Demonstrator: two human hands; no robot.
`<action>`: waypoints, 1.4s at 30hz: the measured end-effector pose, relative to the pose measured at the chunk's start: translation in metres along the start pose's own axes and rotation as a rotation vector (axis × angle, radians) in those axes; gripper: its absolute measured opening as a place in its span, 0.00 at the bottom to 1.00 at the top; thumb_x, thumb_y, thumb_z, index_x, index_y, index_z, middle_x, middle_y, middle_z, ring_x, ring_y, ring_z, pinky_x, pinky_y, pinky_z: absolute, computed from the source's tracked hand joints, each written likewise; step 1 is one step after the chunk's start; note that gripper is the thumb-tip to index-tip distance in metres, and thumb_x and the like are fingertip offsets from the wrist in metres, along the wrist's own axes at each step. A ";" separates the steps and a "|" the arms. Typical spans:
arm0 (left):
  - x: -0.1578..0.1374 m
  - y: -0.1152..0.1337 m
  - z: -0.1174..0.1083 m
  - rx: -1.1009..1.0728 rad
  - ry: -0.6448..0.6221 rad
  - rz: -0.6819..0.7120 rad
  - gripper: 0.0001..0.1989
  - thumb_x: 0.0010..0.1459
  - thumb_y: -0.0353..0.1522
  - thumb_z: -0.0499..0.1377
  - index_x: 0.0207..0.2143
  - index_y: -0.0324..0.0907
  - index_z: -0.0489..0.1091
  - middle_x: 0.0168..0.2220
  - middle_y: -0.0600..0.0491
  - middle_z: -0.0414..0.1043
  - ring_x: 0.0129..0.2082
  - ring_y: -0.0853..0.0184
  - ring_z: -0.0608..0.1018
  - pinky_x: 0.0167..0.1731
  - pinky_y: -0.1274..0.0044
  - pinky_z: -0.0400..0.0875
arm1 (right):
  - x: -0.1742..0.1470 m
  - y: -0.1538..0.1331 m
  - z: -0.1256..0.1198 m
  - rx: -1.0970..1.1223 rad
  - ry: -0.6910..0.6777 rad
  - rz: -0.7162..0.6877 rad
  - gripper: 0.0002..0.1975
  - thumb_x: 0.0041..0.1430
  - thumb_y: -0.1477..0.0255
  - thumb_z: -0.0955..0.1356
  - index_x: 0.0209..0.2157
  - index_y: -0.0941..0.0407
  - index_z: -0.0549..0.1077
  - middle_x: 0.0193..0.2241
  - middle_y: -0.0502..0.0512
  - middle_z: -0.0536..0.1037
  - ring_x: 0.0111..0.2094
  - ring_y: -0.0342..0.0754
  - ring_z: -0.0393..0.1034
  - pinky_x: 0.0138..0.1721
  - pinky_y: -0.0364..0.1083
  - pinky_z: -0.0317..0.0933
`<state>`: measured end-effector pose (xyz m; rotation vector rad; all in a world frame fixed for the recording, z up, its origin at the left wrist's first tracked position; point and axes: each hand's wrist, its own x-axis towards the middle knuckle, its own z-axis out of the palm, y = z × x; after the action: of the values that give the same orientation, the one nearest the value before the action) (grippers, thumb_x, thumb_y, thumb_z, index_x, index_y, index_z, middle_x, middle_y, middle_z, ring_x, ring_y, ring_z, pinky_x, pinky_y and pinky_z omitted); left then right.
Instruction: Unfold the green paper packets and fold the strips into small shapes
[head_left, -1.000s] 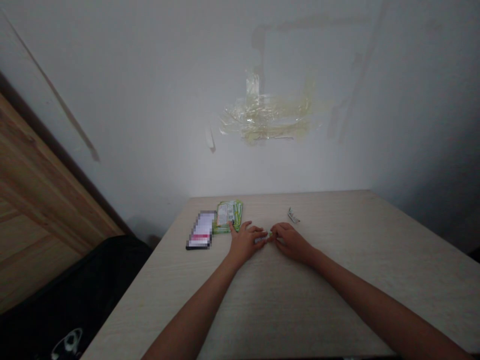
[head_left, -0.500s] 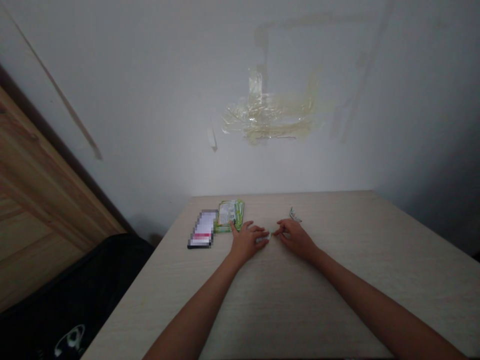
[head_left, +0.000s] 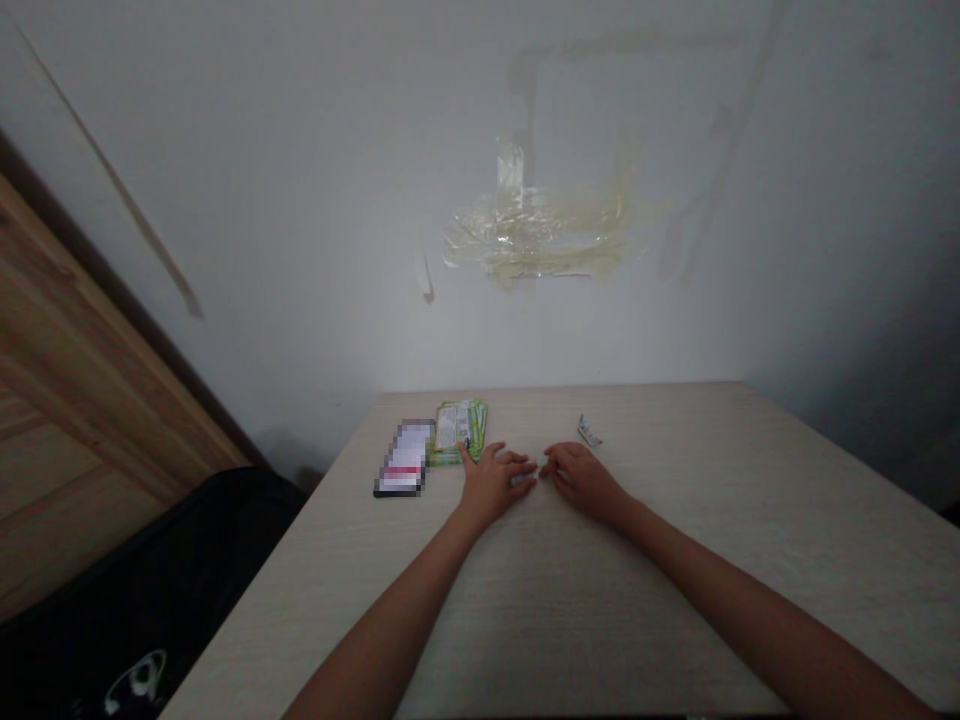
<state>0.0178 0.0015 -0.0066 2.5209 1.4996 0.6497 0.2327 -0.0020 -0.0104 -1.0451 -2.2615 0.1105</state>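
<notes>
My left hand (head_left: 493, 482) lies on the table with its fingers spread, pressing down on a small pale, see-through piece (head_left: 523, 478) that is mostly covered by the fingers. My right hand (head_left: 586, 480) is just to its right, its fingertips bent together in a pinch at the right end of that piece. A tiny greenish bit shows by these fingertips, too small to name. Beyond the left thumb is a stack of green and white printed packets (head_left: 459, 428). A small torn strip of printed wrapper (head_left: 589, 431) lies behind my right hand.
A phone (head_left: 403, 460) with a blurred screen lies left of the packets on the pale wooden table (head_left: 480, 620). The wall (head_left: 315, 220) behind carries peeling clear tape (head_left: 532, 235). A black bag (head_left: 187, 570) and a wooden panel (head_left: 67, 400) stand at the left.
My right hand has shifted slightly left, and its fingers have curled further down beside the pale piece. My left hand stays in place.
</notes>
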 end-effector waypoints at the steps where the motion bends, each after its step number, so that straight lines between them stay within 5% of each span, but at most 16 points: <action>1: 0.000 0.000 0.000 -0.001 0.001 -0.002 0.13 0.58 0.44 0.61 0.47 0.66 0.73 0.52 0.60 0.75 0.62 0.52 0.62 0.54 0.37 0.18 | 0.000 0.001 0.000 -0.012 0.012 0.005 0.08 0.58 0.81 0.64 0.37 0.55 0.69 0.38 0.57 0.75 0.46 0.52 0.68 0.48 0.52 0.63; 9: 0.000 0.002 -0.003 0.002 -0.019 -0.004 0.13 0.58 0.44 0.60 0.47 0.66 0.73 0.53 0.60 0.74 0.62 0.52 0.62 0.54 0.37 0.19 | 0.001 0.006 0.002 -0.082 0.113 0.091 0.07 0.55 0.81 0.66 0.33 0.55 0.67 0.34 0.56 0.74 0.41 0.53 0.69 0.48 0.54 0.62; 20: 0.000 0.002 -0.002 0.021 -0.011 -0.004 0.13 0.58 0.45 0.60 0.47 0.65 0.73 0.52 0.59 0.75 0.62 0.52 0.62 0.56 0.38 0.22 | 0.000 -0.002 -0.001 -0.014 0.036 -0.058 0.10 0.55 0.83 0.64 0.36 0.55 0.69 0.40 0.58 0.74 0.47 0.53 0.67 0.52 0.54 0.62; 32: 0.000 0.003 -0.002 0.002 -0.004 -0.013 0.13 0.58 0.45 0.60 0.47 0.64 0.74 0.52 0.59 0.75 0.62 0.52 0.62 0.55 0.38 0.19 | 0.001 0.004 0.003 -0.152 0.135 0.074 0.07 0.54 0.81 0.67 0.33 0.55 0.69 0.37 0.59 0.75 0.46 0.57 0.68 0.52 0.59 0.59; 42: 0.000 0.001 0.000 0.013 0.011 -0.003 0.13 0.59 0.44 0.59 0.47 0.65 0.73 0.51 0.58 0.75 0.61 0.51 0.62 0.55 0.38 0.20 | 0.000 -0.002 -0.003 -0.059 0.054 -0.076 0.06 0.58 0.79 0.64 0.34 0.54 0.69 0.40 0.58 0.75 0.48 0.53 0.68 0.57 0.59 0.56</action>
<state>0.0189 0.0007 -0.0066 2.5278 1.5161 0.6559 0.2335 -0.0042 -0.0074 -0.9795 -2.2642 -0.0155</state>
